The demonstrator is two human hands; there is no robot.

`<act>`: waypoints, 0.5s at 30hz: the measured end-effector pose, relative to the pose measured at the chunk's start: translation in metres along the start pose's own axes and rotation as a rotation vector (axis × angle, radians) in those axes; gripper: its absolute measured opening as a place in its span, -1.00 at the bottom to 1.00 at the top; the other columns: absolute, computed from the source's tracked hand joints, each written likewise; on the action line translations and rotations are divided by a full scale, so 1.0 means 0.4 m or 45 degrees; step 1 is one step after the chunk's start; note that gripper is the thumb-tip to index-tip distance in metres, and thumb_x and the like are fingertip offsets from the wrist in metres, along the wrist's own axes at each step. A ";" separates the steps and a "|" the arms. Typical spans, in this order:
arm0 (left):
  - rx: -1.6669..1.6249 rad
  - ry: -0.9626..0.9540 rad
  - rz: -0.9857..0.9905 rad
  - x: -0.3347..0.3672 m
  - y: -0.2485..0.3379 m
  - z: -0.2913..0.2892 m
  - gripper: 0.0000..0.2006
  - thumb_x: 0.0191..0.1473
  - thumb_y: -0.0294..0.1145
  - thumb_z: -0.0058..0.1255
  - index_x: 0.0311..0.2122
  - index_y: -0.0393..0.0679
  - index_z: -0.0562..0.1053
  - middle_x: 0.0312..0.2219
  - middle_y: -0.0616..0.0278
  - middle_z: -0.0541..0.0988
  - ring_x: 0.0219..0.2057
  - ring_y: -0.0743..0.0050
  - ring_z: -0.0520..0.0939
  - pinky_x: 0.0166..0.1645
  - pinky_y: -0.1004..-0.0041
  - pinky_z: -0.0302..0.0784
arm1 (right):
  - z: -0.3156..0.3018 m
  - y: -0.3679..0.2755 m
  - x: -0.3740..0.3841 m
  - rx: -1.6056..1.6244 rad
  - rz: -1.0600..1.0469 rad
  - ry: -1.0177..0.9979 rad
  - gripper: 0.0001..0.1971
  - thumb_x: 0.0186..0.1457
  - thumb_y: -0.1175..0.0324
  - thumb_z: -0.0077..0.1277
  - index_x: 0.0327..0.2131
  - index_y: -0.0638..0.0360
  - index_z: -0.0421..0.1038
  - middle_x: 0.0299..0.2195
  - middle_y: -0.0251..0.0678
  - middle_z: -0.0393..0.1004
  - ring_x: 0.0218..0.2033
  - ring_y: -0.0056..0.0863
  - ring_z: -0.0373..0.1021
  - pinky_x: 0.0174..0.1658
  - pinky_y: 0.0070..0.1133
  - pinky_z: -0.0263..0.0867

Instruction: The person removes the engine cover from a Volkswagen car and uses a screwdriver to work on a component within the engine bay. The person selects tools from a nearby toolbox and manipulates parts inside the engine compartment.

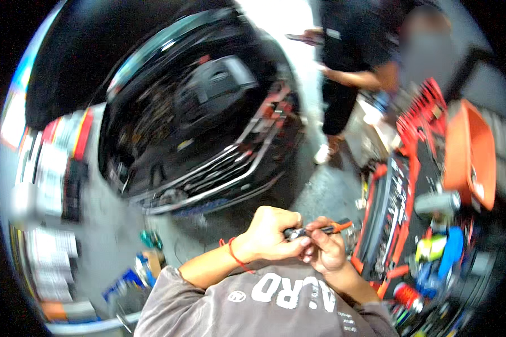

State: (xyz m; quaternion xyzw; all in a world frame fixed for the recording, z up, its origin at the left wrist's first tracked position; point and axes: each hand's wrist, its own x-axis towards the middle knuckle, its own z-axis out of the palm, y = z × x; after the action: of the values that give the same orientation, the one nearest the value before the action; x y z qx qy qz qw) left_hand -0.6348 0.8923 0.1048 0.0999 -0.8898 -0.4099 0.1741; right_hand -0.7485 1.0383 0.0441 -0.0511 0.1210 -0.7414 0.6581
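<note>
We hold one slim tool [315,228], dark in the shaft and orange at the tip, between both hands. Its long axis runs left to right, tip pointing right and slightly away from us. Our left hand [270,233] is closed around the dark end; our right hand [326,250] pinches the middle, its fingers [319,233] curled shut over it, so the right is nearer the orange tip. Just right of the fingers stands one red tool cart [399,185] crowded with tools. Farther, beyond the fingers: one black car front [202,129] and one standing person [354,62].
</note>
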 end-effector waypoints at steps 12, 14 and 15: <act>0.251 0.644 -0.340 -0.704 -0.195 -0.413 -0.73 -0.10 -0.17 0.07 -0.60 -0.17 0.43 -0.72 0.09 0.43 -0.68 -0.03 0.48 -0.60 0.23 0.38 | 0.220 0.668 0.329 -0.481 0.690 -0.097 -0.82 0.25 0.34 0.01 -0.19 0.24 0.47 -0.65 -0.27 0.41 -0.69 -0.48 0.33 -0.61 -0.55 0.31; 0.142 0.806 -0.381 -0.785 -0.242 -0.452 -0.69 -0.05 -0.15 0.04 -0.57 -0.21 0.44 -0.72 0.09 0.44 -0.69 0.04 0.52 -0.59 0.28 0.39 | 0.251 0.783 0.371 -0.486 0.738 -0.097 -0.81 0.28 0.32 -0.02 -0.15 0.21 0.44 -0.63 -0.32 0.40 -0.67 -0.51 0.31 -0.57 -0.54 0.30; -0.020 0.884 -0.480 -0.815 -0.253 -0.475 -0.69 -0.03 -0.14 0.04 -0.57 -0.21 0.44 -0.72 0.10 0.44 -0.69 0.10 0.53 -0.58 0.30 0.39 | 0.245 0.843 0.393 -0.329 0.731 -0.115 -0.81 0.29 0.30 -0.04 -0.14 0.20 0.43 -0.62 -0.35 0.38 -0.65 -0.53 0.30 -0.53 -0.54 0.29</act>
State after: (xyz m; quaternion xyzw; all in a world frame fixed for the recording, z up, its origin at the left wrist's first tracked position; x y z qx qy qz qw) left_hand -0.2571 0.7996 0.0679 0.3930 -0.7407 -0.3834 0.3872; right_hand -0.4207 0.8368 0.0424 -0.1309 0.1942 -0.5009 0.8333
